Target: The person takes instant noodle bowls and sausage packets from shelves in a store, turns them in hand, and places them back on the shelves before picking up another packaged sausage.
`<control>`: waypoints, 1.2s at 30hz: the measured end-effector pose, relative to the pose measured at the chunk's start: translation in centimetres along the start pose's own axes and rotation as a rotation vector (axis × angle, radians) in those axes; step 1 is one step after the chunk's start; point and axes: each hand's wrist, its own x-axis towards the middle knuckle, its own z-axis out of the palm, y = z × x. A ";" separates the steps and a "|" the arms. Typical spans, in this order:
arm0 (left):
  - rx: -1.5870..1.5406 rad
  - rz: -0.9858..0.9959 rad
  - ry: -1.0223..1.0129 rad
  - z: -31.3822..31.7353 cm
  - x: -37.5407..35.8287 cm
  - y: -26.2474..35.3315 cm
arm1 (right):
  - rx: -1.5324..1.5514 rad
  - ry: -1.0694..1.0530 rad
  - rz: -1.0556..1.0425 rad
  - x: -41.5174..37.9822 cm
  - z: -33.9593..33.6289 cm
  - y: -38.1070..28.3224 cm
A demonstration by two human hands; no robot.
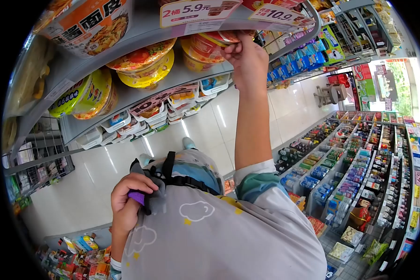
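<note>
My right hand reaches up to the shelf, its fingers curled at the edge of a red instant noodle tub. Part of the tub's rim is hidden by the fingers and by the shelf above. Beside it on the same shelf stand a yellow noodle tub with a red lid and a green noodle tub. Close to my body, my left hand is closed round a dark grey cloth bundle with a purple patch. What the bundle is I cannot make out.
Price signs hang along the upper shelf edge. White-rimmed packs sit on a lower shelf. On the right, a long rack of bottles and cans lines the tiled floor. A stool stands farther off.
</note>
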 end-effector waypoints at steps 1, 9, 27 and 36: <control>-0.034 -0.014 -0.009 0.1 -0.1 -0.1 | 0.019 -0.011 -0.001 -0.4 -0.2 -0.3; -0.273 -0.094 -0.100 1.8 1.9 1.8 | -0.029 0.048 0.001 -3.7 -2.9 -2.0; -0.127 -0.375 -0.164 12.9 10.9 -5.8 | -0.238 -0.140 0.291 -19.1 -12.8 -2.7; -0.372 -0.473 0.156 9.3 7.9 -6.7 | -0.194 -0.647 0.450 -17.1 -13.2 -1.1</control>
